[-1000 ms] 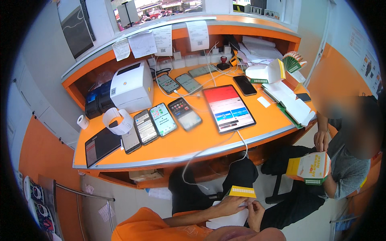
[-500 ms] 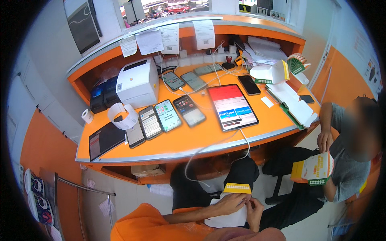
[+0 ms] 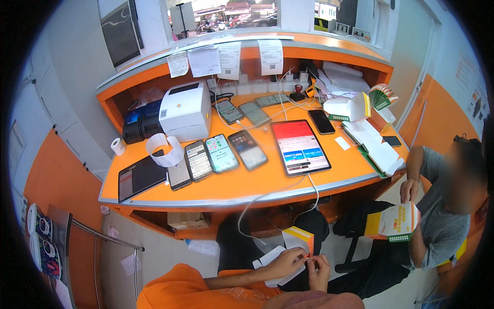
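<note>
On my lap lies a partly folded cardboard food box [image 3: 299, 237], white inside with a yellow and orange side. My left hand [image 3: 286, 262] is closed on its edge, fingers bent over the white card. My right hand [image 3: 318, 271] pinches the near corner of the same box, close to the left fingertips. White flaps [image 3: 268, 256] stick out to the left beneath my left hand. At the right, a co-worker in a grey shirt holds a yellow, white and green box [image 3: 393, 222] of a similar kind.
An orange desk [image 3: 216, 191] stands ahead, bearing a large tablet [image 3: 300, 148], several phones, a white label printer [image 3: 185, 113] and a paper roll [image 3: 164, 150]. Flattened boxes [image 3: 373, 147] lie at its right end. A white cable [image 3: 242, 216] hangs over the front edge above my lap.
The box on my lap has been turned and its coloured side now stands up at an angle. Both hands have shifted along it. The co-worker's box has moved slightly left; the whole view has shifted.
</note>
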A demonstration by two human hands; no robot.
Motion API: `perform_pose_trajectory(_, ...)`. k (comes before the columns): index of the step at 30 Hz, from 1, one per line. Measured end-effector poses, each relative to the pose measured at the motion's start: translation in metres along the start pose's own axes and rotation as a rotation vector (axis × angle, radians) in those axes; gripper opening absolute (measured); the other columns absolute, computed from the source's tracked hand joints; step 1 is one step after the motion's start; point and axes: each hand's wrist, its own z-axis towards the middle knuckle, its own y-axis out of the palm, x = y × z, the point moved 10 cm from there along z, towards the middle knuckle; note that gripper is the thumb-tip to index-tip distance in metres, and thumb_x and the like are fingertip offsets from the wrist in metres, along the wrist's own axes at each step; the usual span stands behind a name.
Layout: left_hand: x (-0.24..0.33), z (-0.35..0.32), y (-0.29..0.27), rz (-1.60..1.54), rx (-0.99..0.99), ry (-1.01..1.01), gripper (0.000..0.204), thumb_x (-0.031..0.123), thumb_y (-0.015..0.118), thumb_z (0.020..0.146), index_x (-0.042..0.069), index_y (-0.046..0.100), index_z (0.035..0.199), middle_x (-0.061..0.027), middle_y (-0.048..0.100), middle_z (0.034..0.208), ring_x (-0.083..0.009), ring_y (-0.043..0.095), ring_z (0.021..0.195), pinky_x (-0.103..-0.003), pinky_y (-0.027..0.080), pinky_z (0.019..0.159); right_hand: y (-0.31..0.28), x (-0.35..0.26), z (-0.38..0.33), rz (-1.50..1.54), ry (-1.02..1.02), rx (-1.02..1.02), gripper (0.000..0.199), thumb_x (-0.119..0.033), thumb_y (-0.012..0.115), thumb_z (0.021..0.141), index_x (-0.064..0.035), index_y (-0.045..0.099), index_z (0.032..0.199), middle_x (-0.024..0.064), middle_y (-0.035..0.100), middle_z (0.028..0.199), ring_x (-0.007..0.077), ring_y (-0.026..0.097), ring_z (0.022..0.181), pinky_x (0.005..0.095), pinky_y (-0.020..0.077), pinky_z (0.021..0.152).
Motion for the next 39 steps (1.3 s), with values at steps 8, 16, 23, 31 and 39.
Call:
perform_pose_trajectory(8,-0.001,-0.003,-0.009,-0.012,0.009,0.027,0.022,0.015,0.065,0.096,-0.005,0.065,0.104,-0.0209,0.070,0.097,-0.0317,0.072,0.089,-0.039,0.056,0.079,-0.002,-0.028,-0.001,-0.051,-0.088,0.111,0.008,0.000,0.074,0.083,0.0055,0.069,0.087,0.0136,0.060,0.079,0.0232,0.061,0.066,0.0338,0.0479,0.062)
perform_pose_trajectory(16,-0.010,-0.006,-0.004,-0.066,-0.014,-0.037,0.023,0.017,0.064,0.098,-0.003,0.066,0.109,-0.0195,0.072,0.097,-0.0282,0.071,0.092,-0.038,0.054,0.081,-0.004,-0.024,-0.004,-0.088,-0.040,0.149,0.008,-0.001,0.073,0.084,0.0057,0.069,0.084,0.0144,0.061,0.078,0.0245,0.063,0.067,0.0355,0.0485,0.063)
perform_pose_trajectory(23,-0.023,-0.005,0.007,-0.150,-0.086,-0.070,0.019,0.014,0.066,0.098,-0.002,0.066,0.107,-0.0156,0.071,0.100,-0.0228,0.070,0.099,-0.037,0.054,0.089,-0.005,-0.013,-0.002,-0.050,0.004,0.069,0.011,-0.003,0.075,0.083,0.0065,0.072,0.088,0.0146,0.063,0.077,0.0234,0.062,0.068,0.0344,0.0480,0.063)
perform_pose_trajectory(31,-0.026,-0.002,0.010,-0.313,-0.093,-0.046,0.016,0.010,0.067,0.098,-0.001,0.065,0.109,-0.0093,0.071,0.103,-0.0173,0.069,0.102,-0.033,0.054,0.094,-0.013,0.018,-0.004,0.157,0.153,0.153,0.012,-0.004,0.080,0.080,0.0053,0.074,0.085,0.0110,0.065,0.075,0.0166,0.061,0.068,0.0307,0.0466,0.063)
perform_pose_trajectory(39,-0.024,0.007,0.011,-0.267,-0.057,-0.019,0.014,0.004,0.068,0.094,-0.004,0.065,0.106,-0.0105,0.071,0.099,-0.0161,0.069,0.095,-0.032,0.055,0.089,-0.006,0.032,-0.009,0.253,0.185,0.068,0.011,-0.003,0.081,0.079,0.0035,0.074,0.083,0.0074,0.064,0.071,0.0126,0.058,0.064,0.0279,0.0464,0.062)
